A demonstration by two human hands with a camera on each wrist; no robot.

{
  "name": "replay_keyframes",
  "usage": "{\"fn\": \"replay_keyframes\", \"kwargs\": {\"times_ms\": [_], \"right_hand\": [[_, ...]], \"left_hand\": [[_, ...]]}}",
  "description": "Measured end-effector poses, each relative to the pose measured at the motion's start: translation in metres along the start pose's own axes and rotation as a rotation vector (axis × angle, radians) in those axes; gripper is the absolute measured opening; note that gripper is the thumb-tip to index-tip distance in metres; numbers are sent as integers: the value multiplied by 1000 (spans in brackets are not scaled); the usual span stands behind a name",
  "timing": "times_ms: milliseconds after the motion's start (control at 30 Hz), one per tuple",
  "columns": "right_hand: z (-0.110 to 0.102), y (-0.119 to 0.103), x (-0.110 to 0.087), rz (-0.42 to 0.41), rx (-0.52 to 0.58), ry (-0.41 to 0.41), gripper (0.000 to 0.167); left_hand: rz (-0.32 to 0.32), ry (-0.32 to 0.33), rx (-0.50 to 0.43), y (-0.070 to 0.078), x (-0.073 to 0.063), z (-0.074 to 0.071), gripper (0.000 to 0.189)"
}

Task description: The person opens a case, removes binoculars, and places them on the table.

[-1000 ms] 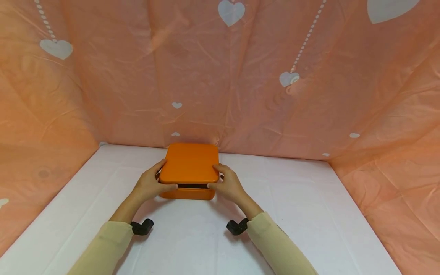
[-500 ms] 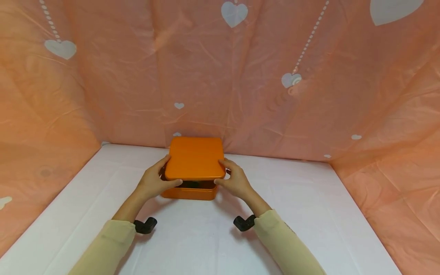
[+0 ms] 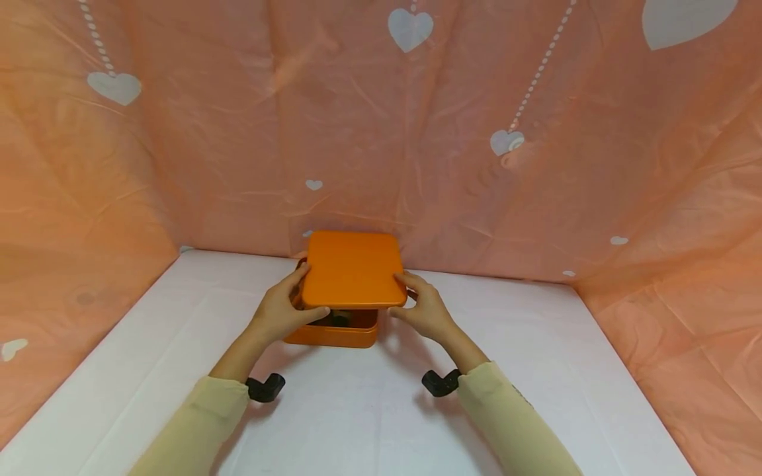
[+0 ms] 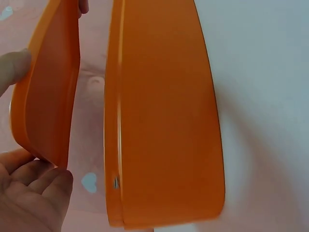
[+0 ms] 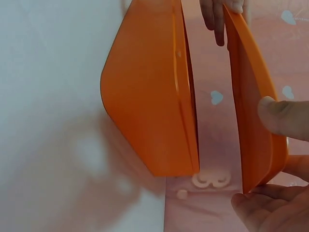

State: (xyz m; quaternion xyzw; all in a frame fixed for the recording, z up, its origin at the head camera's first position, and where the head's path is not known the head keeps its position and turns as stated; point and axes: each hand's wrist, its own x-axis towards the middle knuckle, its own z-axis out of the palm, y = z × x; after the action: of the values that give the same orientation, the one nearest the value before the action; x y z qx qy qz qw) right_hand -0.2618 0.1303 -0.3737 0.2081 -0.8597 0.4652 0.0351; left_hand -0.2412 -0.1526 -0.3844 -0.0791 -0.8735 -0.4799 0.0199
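Note:
An orange square lid [image 3: 354, 270] hangs above an orange box [image 3: 333, 336], with a gap between them in both wrist views. My left hand [image 3: 284, 309] grips the lid's left side, thumb at the front edge and fingers along the side. On the opposite side my right hand [image 3: 427, 309] holds it the same way, thumb [image 5: 280, 116] on the rim. The box [image 4: 164, 116] stands on the white table, and the lid sits shifted to its right. Something dark green [image 3: 340, 318] shows inside through the front opening; most of the interior is hidden under the lid.
The white tabletop [image 3: 381, 410] meets a peach curtain [image 3: 357, 132] with white hearts right behind the box. More curtain [image 3: 684, 297] rises along the left and right sides. Black wrist mounts [image 3: 265, 388] sit at both cuffs.
Both hands have raised the lid off the box and shifted it to the right and back. The front gap has widened, uncovering part of the inside. The box has stayed in place.

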Motion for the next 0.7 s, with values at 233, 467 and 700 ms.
{"fn": "replay_keyframes", "kwargs": {"times_ms": [233,467,700], "right_hand": [[-10,5,-1,1,13,-6,67],[-24,8,-6,-2,4,0,66],[-38,14,-14,-30,-17,10,67]], "left_hand": [[39,12,5,8,2,7,99],[81,-13,-27,15,5,14,95],[114,-33,24,23,4,20,92]]}}
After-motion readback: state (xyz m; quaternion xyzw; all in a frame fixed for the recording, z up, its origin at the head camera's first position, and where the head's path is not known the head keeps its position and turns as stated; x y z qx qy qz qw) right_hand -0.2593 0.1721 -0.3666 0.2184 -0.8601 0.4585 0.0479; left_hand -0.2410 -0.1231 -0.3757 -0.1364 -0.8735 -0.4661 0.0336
